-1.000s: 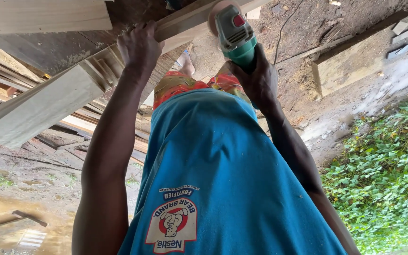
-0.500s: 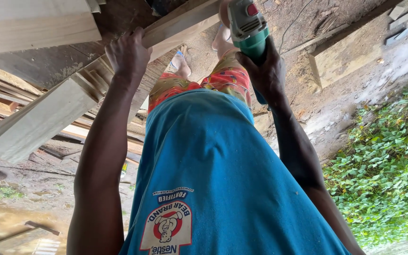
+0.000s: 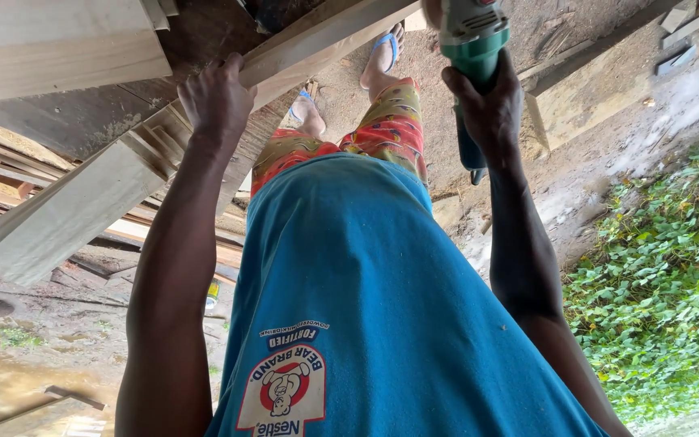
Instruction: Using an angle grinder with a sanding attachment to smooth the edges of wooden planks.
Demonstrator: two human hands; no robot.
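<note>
The view looks down my own body past a blue shirt. My left hand (image 3: 216, 97) grips the edge of a long pale wooden plank (image 3: 74, 206) that runs from lower left up to the top middle. My right hand (image 3: 487, 105) is closed around the body of a green power grinder (image 3: 471, 36), held at the top of the frame above the plank's far end. The grinder's disc end is cut off by the frame edge. My feet in blue sandals (image 3: 386, 53) stand on bare dirt below.
A stack of pale boards (image 3: 50, 44) lies at the top left, with more timber (image 3: 10, 162) piled under the plank. A concrete block (image 3: 600, 89) sits at the right. Green leafy plants (image 3: 657, 275) cover the right side. Muddy ground (image 3: 10, 380) lies at lower left.
Both hands have shifted: the left hand slid along the plank, and the right hand carried the grinder further toward the top of the frame. The view tilted more downward.
</note>
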